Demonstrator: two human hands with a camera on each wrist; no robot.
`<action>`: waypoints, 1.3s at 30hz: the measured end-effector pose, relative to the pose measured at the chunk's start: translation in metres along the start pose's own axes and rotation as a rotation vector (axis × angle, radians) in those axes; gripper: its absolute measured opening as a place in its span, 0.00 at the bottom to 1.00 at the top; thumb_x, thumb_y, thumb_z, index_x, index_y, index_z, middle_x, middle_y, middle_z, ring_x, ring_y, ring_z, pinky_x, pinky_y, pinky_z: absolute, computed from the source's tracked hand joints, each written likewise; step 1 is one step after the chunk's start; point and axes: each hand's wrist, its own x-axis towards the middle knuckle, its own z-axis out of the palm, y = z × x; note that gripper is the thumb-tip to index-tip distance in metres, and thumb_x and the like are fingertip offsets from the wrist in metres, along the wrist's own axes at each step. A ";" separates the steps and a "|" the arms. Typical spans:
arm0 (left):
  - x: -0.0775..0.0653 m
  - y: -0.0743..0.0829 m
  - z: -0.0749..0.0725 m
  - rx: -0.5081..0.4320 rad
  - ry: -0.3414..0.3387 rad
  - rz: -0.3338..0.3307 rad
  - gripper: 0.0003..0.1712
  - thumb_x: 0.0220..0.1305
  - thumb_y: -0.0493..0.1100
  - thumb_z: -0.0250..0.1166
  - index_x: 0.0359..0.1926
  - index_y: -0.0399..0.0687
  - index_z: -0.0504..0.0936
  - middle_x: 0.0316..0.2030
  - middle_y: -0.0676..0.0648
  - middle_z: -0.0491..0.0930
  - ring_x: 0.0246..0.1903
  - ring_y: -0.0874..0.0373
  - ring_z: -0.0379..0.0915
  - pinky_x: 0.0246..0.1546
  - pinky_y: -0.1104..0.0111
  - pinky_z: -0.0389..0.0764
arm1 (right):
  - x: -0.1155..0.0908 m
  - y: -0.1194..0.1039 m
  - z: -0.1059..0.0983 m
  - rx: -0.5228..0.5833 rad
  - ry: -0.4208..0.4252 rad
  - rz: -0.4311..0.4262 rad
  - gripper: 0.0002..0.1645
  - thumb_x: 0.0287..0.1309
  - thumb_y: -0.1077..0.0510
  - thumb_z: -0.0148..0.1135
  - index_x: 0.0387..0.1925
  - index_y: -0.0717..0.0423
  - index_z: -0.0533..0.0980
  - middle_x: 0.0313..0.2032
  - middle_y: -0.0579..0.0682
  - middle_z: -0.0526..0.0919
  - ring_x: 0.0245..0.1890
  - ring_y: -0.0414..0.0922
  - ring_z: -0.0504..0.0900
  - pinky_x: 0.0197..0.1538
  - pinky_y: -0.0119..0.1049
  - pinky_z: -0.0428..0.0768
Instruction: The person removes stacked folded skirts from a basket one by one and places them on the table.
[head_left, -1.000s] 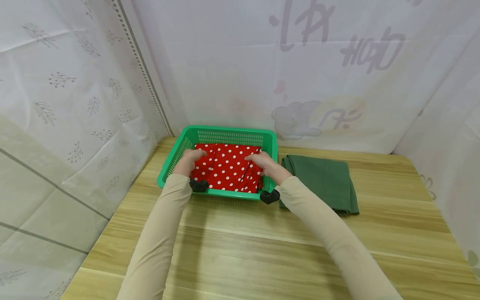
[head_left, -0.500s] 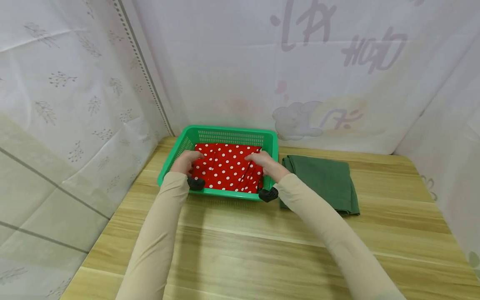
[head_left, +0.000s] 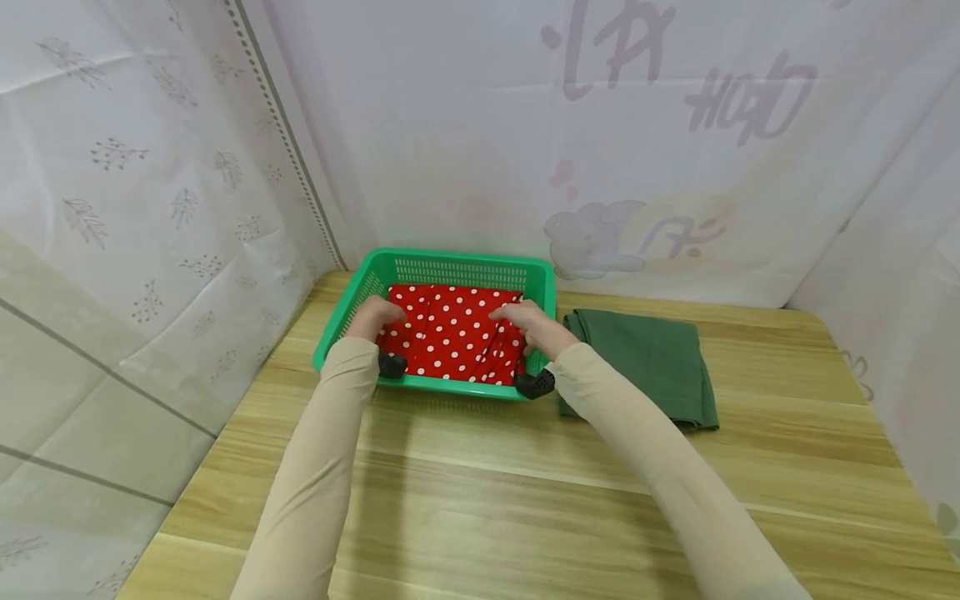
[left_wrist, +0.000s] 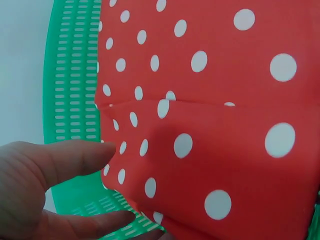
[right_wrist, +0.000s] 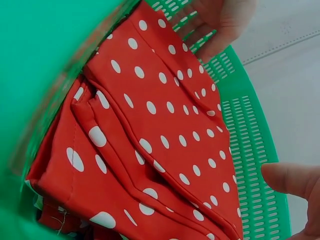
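Note:
A folded red cloth with white polka dots lies inside a green plastic basket. My left hand is at the cloth's left end within the basket. In the left wrist view its thumb and fingers are spread apart beside the cloth's edge, not pinching it. At the opposite end is my right hand, thumb extended. The right wrist view shows that thumb over the basket wall, apart from the cloth; its other fingers are mostly hidden. Creased folds run along the cloth's right part.
A folded dark green cloth lies on the wooden table just right of the basket, partly behind the right forearm. Patterned white curtains hang behind and at the left. A black wrist device sits by the basket's front rim.
The left hand has shifted slightly left, away from the middle of the dotted cloth. The right hand stays nearly in place. Cloth and basket look unmoved.

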 end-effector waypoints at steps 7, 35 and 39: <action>0.009 -0.002 -0.003 0.049 -0.067 -0.072 0.32 0.62 0.39 0.59 0.63 0.31 0.60 0.59 0.33 0.66 0.56 0.42 0.65 0.57 0.56 0.70 | 0.004 0.001 0.001 0.016 -0.060 0.051 0.40 0.60 0.53 0.58 0.68 0.60 0.51 0.62 0.59 0.62 0.62 0.59 0.63 0.59 0.69 0.57; 0.015 -0.012 -0.006 0.020 -0.125 -0.063 0.30 0.63 0.39 0.58 0.62 0.30 0.61 0.57 0.35 0.67 0.53 0.45 0.67 0.55 0.59 0.72 | 0.015 0.006 0.000 0.035 -0.031 0.035 0.38 0.60 0.54 0.58 0.67 0.59 0.54 0.63 0.58 0.60 0.60 0.57 0.66 0.59 0.63 0.63; 0.014 -0.012 -0.007 -0.022 -0.141 -0.052 0.31 0.64 0.40 0.58 0.63 0.31 0.59 0.57 0.35 0.68 0.52 0.45 0.70 0.54 0.59 0.73 | 0.038 0.013 -0.002 0.036 -0.003 0.020 0.38 0.58 0.54 0.61 0.65 0.60 0.56 0.62 0.58 0.62 0.59 0.57 0.66 0.57 0.62 0.66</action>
